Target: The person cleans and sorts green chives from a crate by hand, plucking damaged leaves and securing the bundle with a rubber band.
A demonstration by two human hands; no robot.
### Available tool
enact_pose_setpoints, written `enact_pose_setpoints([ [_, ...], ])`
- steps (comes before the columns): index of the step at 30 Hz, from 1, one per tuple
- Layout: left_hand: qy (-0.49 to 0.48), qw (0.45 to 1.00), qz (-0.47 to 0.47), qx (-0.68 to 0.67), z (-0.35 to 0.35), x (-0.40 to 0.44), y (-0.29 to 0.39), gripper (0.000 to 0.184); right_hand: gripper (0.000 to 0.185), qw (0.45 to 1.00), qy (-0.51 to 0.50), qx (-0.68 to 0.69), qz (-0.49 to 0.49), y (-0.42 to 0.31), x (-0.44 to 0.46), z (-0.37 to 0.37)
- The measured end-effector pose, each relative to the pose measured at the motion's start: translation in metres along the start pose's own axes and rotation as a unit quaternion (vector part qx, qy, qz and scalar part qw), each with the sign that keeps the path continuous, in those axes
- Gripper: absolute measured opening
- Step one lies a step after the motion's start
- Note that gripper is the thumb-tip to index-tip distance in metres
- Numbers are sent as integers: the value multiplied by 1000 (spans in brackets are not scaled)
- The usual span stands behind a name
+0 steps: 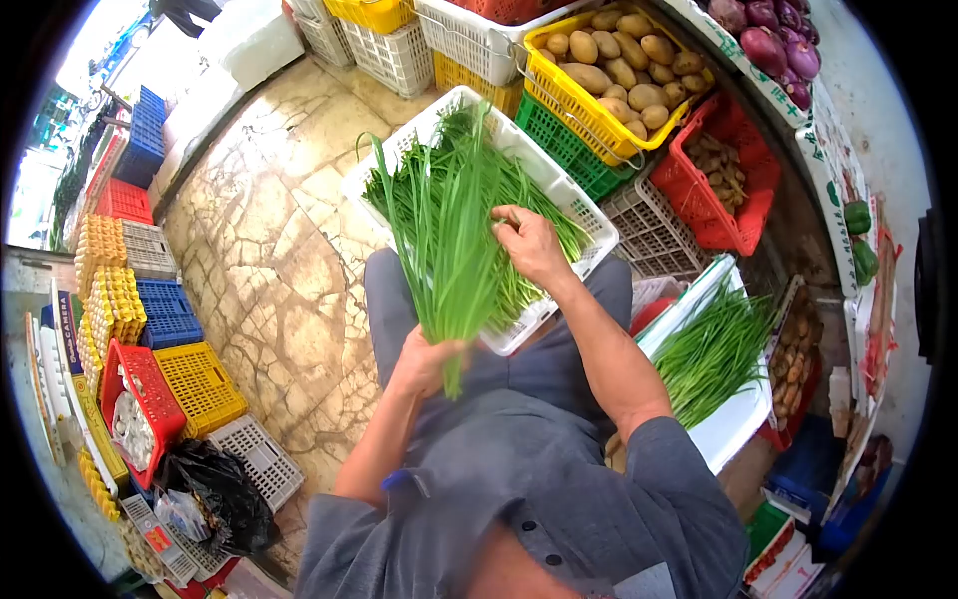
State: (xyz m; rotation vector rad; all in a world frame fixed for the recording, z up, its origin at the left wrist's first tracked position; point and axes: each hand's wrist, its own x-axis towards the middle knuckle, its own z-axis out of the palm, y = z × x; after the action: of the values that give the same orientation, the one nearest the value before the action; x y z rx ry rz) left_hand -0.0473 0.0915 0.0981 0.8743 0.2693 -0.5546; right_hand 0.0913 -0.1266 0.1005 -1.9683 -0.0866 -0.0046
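Green leaves [447, 265] are partly over white basket [601, 238], L hand [423, 361] gripping ends. R hand [537, 248], curled, is over basket too; can't tell if pinching. Leaves might spill outside basket b/c grip slips.

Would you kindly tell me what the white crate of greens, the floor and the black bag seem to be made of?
White crate: likely moulded plastic, with a smooth, even rim.
Floor: probably stone or stone-look tile; irregular veined patches, glossy reflections.
Black bag: apparently thin plastic film, crinkled with shiny highlights.
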Motion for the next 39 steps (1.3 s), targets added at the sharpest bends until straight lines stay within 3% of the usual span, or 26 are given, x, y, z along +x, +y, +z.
enact_pose_setpoints([
  [7, -27, 999, -8, 16, -6, 1, -7, 30, 35, 991, -32, -50, 122, -1, -2, -3],
  [10, -39, 999, 0, 24, -8, 0, -9, 32, 36, 979, -99, -50, 169, -8, 0, -10],
  [16, -21, 1000, -12, 10, -8, -3, -10, 31, 34, 972, -87, 4, 220, 1, -6, -6],
  [22, -20, 999, -22, -45, -7, -7, -8, 34, 25, 981, -26, 128, 146, 18, -23, 2],
  [25, -15, 998, -20, -62, -6, -9, -7, 35, 37, 979, -85, 81, 169, 7, -27, -14],
  [33, -23, 999, -30, -19, -9, -10, -7, 31, 35, 982, -73, 14, 172, 4, -27, -16],
  [39, -37, 997, -41, 58, -5, -10, -5, 32, 46, 976, -91, -39, 193, 12, -29, -15],
])
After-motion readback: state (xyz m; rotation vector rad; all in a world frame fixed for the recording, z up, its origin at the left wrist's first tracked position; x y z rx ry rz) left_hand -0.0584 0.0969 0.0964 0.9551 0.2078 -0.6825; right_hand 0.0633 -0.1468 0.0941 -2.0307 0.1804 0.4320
